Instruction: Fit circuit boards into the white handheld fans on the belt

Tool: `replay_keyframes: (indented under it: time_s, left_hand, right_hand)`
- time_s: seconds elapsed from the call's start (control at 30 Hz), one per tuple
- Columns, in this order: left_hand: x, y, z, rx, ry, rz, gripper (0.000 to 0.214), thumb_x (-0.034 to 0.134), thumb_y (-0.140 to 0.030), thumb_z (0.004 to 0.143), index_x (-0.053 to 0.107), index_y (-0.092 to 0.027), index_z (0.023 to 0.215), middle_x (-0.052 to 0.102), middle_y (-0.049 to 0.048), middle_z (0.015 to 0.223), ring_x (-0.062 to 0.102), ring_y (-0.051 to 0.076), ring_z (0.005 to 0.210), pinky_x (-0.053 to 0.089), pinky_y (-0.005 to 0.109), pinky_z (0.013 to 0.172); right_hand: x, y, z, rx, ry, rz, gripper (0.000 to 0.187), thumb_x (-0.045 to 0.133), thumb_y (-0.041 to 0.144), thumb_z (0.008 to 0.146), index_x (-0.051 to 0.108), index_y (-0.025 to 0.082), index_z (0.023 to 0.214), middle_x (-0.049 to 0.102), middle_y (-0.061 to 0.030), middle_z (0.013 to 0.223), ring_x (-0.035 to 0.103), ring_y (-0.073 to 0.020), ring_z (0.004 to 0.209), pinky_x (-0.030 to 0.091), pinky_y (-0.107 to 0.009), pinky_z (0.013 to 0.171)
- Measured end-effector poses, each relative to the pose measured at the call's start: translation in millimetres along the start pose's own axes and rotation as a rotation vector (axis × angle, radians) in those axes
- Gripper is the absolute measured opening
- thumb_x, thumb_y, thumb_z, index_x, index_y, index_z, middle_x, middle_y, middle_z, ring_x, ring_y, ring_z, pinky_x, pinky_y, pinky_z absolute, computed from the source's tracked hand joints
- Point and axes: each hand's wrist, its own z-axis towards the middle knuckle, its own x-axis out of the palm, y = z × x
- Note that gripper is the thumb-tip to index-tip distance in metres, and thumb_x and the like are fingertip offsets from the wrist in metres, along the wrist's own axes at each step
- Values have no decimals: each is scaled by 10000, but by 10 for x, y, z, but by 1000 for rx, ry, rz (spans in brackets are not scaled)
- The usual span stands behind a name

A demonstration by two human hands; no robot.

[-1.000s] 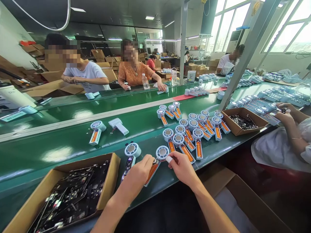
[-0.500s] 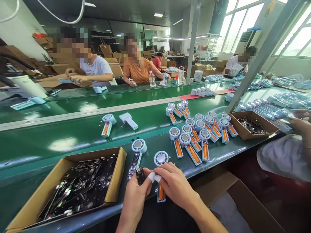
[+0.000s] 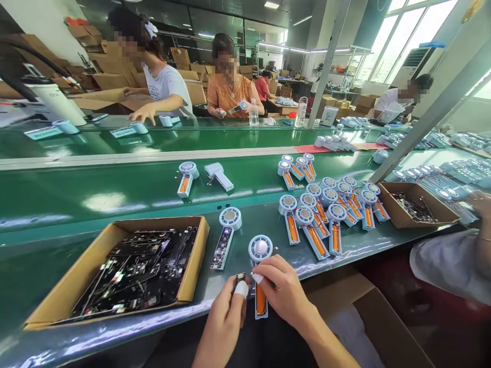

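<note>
My left hand (image 3: pixel 226 314) pinches a dark circuit board (image 3: pixel 240 277) upright between thumb and fingers; most of the board is hidden in the grip. White covers wrap some of my fingertips. My right hand (image 3: pixel 284 289) is closed in a pinch just right of the board, and what sits in its fingertips is too small to make out. Under and behind my right fingers lies a light-blue handheld fan (image 3: pixel 261 247), its handle open with an orange battery (image 3: pixel 261 302) inside. Beyond my left hand lies another fan (image 3: pixel 230 218) with a circuit board (image 3: pixel 222 249) over its handle.
A cardboard box (image 3: pixel 197 260) of circuit boards stands on the left. Several open fans (image 3: pixel 305 217) cluster to the right, beside a second box (image 3: pixel 422 225). Two fans lie on the green belt (image 3: pixel 103 176). Co-workers sit opposite, and a co-worker's arm (image 3: pixel 481 204) reaches in at right.
My view has shifted slightly. My hands have moved a little apart, and the board in my left hand has turned and dropped lower. Across the belt, a co-worker now holds up a fan.
</note>
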Motion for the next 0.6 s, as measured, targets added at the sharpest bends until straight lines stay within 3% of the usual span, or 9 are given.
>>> replay_keyframes:
  time_s: [0.17,0.3,0.47,0.6]
  left_hand:
    - [6,-38,34,122,40,128,418,467,-577,868,597,-220,696,559,-2,548,540,176,496,450,275,483]
    - [26,-3,43,250,9,210,374,426,-474,936,602,-227,716,599,14,583,586,192,532,486,282,517]
    - [50,126,11,557,-132,438,380,337,-364,1009,616,-240,783,678,65,732,663,210,642,517,308,583]
    - [27,178,16,620,-128,519,368,301,-304,1029,611,-234,844,681,67,753,682,204,660,529,307,584]
  right_hand:
    - [-24,102,34,-51,72,-214,223,507,60,922,673,209,923,706,-47,885,576,-186,749,456,-300,689]
    - [0,159,55,-32,87,-279,218,505,43,878,643,211,858,687,-29,843,550,-182,725,425,-299,677]
    - [-7,254,96,-45,151,-434,257,490,32,871,551,217,703,609,-30,742,525,-188,698,410,-311,661]
    - [-46,299,132,-74,266,-481,245,548,35,880,547,215,714,601,-32,755,546,-185,706,413,-299,642]
